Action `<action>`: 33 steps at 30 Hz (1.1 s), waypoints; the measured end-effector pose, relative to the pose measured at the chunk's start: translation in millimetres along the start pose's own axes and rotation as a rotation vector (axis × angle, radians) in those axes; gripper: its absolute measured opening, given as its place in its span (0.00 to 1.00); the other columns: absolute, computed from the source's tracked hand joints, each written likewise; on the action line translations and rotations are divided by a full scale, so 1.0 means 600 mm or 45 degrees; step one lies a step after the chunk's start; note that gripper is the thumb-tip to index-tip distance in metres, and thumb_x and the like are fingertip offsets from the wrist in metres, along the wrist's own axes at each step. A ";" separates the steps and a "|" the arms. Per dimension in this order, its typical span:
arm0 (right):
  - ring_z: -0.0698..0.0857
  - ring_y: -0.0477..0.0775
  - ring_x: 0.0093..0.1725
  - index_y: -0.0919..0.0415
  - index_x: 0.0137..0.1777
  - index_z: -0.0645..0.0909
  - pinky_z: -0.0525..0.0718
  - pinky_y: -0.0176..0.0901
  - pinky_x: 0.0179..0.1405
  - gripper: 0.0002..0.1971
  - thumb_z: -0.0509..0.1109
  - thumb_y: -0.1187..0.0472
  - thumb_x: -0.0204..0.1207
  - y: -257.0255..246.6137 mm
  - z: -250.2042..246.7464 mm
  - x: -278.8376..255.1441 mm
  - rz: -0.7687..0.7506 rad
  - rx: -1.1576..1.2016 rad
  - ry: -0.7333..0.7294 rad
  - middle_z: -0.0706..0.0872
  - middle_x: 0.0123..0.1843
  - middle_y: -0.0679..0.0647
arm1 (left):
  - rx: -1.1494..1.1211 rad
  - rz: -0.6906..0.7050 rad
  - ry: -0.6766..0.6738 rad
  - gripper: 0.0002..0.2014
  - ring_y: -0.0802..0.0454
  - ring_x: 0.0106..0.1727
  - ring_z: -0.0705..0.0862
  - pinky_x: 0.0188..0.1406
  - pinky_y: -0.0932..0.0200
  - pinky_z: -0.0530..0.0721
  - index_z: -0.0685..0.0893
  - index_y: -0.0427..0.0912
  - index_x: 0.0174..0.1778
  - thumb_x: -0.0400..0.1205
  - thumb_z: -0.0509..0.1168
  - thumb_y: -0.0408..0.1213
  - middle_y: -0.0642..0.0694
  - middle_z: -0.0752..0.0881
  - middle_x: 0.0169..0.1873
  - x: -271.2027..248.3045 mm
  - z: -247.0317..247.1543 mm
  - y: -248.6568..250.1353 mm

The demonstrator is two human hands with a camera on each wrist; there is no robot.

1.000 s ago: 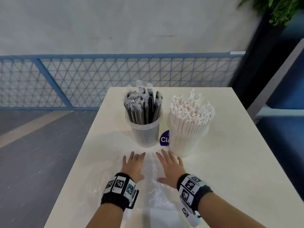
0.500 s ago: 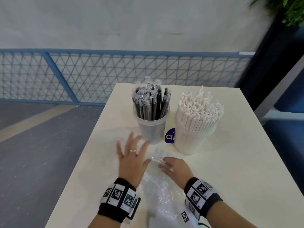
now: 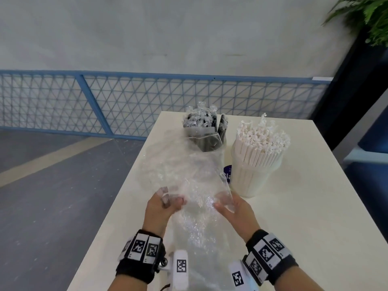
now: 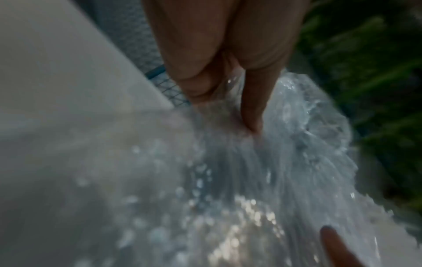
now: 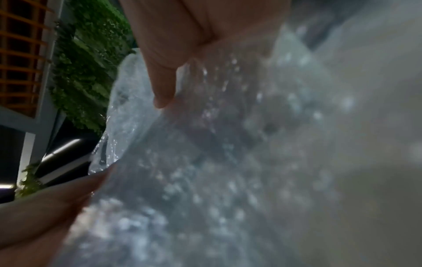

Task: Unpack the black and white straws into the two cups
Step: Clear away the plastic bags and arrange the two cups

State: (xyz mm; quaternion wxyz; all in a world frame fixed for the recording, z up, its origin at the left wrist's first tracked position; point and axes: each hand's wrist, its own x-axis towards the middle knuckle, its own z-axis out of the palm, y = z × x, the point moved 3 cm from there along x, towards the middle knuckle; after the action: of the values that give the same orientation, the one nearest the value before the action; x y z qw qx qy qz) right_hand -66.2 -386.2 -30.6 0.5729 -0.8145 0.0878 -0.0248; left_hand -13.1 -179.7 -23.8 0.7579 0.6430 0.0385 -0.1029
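Observation:
Black straws (image 3: 218, 128) in clear wrappers stand in a clear cup (image 3: 218, 148) at the table's far middle. To its right, a second cup (image 3: 249, 177) is packed with white paper straws (image 3: 262, 139). A crumpled clear plastic bag (image 3: 189, 175) is lifted off the table and partly hides the black-straw cup. My left hand (image 3: 165, 201) grips the bag's left side with curled fingers. My right hand (image 3: 227, 203) pinches its right edge. Both wrist views are blurred; each shows fingers on the shiny bag film (image 4: 262, 171) (image 5: 205, 162).
The cream table (image 3: 304, 217) stretches right and forward of the cups. A blue round label (image 3: 227, 174) shows between the cups. A blue mesh fence (image 3: 105, 101) runs behind, grey floor lies left, and a plant (image 3: 369, 17) hangs at top right.
Both hands, flat on the bag a second ago, have taken hold of it and raised it off the table. The head view has shifted left.

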 end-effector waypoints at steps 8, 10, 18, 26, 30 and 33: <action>0.79 0.39 0.29 0.62 0.34 0.77 0.76 0.22 0.35 0.10 0.73 0.60 0.73 -0.036 -0.015 0.001 -0.109 0.152 0.172 0.83 0.30 0.53 | 0.260 0.054 -0.184 0.11 0.48 0.33 0.88 0.34 0.62 0.86 0.81 0.36 0.43 0.85 0.55 0.31 0.43 0.91 0.31 -0.011 0.005 0.034; 0.78 0.38 0.26 0.63 0.31 0.73 0.75 0.24 0.35 0.15 0.70 0.58 0.75 -0.040 -0.014 0.001 -0.097 0.132 0.177 0.81 0.27 0.52 | 0.251 0.052 -0.184 0.12 0.50 0.30 0.87 0.31 0.61 0.85 0.81 0.36 0.42 0.86 0.54 0.34 0.42 0.91 0.32 -0.012 0.006 0.036; 0.82 0.37 0.32 0.56 0.51 0.82 0.81 0.30 0.33 0.07 0.70 0.65 0.75 -0.051 -0.022 0.017 0.003 0.278 -0.285 0.85 0.33 0.41 | 0.279 0.013 -0.392 0.09 0.53 0.27 0.76 0.23 0.68 0.75 0.83 0.40 0.52 0.79 0.65 0.27 0.44 0.90 0.33 0.001 -0.001 0.039; 0.82 0.53 0.39 0.60 0.57 0.80 0.86 0.36 0.38 0.18 0.60 0.79 0.76 -0.030 -0.029 0.031 0.184 0.606 -0.220 0.87 0.50 0.51 | 0.011 -0.099 -0.516 0.18 0.59 0.19 0.69 0.19 0.70 0.71 0.80 0.35 0.60 0.77 0.59 0.15 0.45 0.90 0.49 0.014 0.000 0.043; 0.87 0.46 0.35 0.59 0.43 0.81 0.86 0.33 0.35 0.09 0.63 0.73 0.77 -0.020 -0.029 0.032 0.321 0.561 -0.141 0.89 0.28 0.43 | -0.060 -0.221 -0.432 0.15 0.53 0.24 0.73 0.22 0.67 0.73 0.84 0.29 0.51 0.75 0.59 0.14 0.45 0.90 0.38 0.020 0.002 0.032; 0.86 0.35 0.29 0.53 0.38 0.80 0.84 0.27 0.31 0.08 0.65 0.64 0.78 -0.038 -0.032 0.034 0.291 0.526 -0.186 0.88 0.29 0.47 | -0.074 -0.253 -0.419 0.27 0.50 0.35 0.77 0.31 0.62 0.75 0.91 0.43 0.32 0.76 0.51 0.13 0.46 0.91 0.45 0.013 0.009 0.038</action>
State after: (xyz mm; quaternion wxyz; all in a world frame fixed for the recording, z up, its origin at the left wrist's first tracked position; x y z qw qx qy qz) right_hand -46.2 -400.4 -4.0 0.7312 -0.6644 0.1309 0.0818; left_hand -1.5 -182.6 -2.2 0.7583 0.5884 -0.0198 -0.2799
